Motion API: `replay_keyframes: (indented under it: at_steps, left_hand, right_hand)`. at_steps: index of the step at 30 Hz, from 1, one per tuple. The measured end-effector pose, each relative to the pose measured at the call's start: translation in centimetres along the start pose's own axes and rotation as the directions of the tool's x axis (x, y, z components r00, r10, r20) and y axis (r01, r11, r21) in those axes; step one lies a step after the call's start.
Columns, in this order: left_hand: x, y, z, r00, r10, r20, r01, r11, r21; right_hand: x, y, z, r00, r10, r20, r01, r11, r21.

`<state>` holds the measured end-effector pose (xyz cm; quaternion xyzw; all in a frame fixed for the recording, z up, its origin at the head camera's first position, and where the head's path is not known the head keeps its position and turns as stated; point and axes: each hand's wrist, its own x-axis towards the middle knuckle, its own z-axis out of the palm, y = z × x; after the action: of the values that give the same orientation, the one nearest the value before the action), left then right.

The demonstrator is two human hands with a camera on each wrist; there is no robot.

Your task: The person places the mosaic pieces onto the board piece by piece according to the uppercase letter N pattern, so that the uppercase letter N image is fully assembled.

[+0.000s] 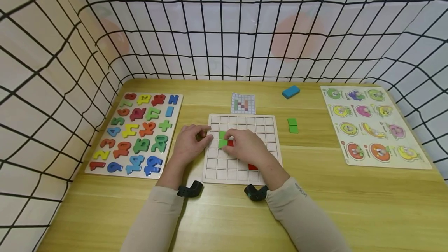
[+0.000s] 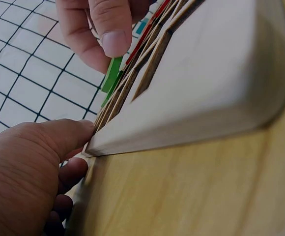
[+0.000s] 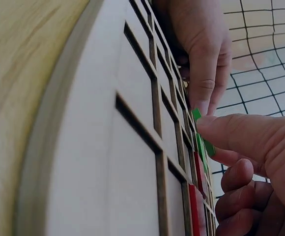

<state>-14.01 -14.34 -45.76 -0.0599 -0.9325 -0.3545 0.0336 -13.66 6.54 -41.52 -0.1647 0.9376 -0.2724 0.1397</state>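
Observation:
The wooden grid board (image 1: 215, 176) lies flat on the table. My left hand (image 1: 189, 143) touches its left edge with thumb and index fingertips, the other fingers loosely bent, as the left wrist view (image 2: 24, 172) shows. Over the board, my right hand (image 1: 246, 147) pinches a green square tile (image 2: 112, 74) between thumb and finger. That tile is tilted against the grid. Another green tile (image 1: 222, 135) is close by, partly hidden by the fingers. A red tile (image 1: 230, 143) sits beside them, and more red (image 1: 252, 167) shows under the right wrist.
Behind the board lies a patterned grid card (image 1: 244, 103). Two green tiles (image 1: 293, 125) and a blue block (image 1: 291, 92) lie to the right. A number puzzle board (image 1: 168, 135) is at left, a fruit picture board (image 1: 367, 158) at right. Black wire mesh (image 1: 224, 55) surrounds the table.

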Motion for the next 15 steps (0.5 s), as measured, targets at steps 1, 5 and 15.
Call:
replay_keyframes:
  at_steps: [1, 5, 15]
  left_hand:
    - [0.0, -0.01, 0.01, 1.0, -0.001, 0.001, 0.001, 1.0, 0.001]
    - [0.03, -0.08, 0.07, 1.0, -0.002, 0.004, 0.002, 1.0, 0.006]
    - [0.07, -0.05, 0.03, 1.0, -0.01, 0.014, 0.01, 1.0, 0.014]
  right_hand:
    - [0.04, -0.02, 0.05, 1.0, 0.001, 0.001, -0.001, 1.0, -0.007]
    - [0.18, -0.02, 0.21, 1.0, 0.007, 0.007, -0.007, 1.0, -0.018]
    - [0.44, 0.01, 0.29, 1.0, 0.026, 0.016, -0.025, 0.999, -0.031]
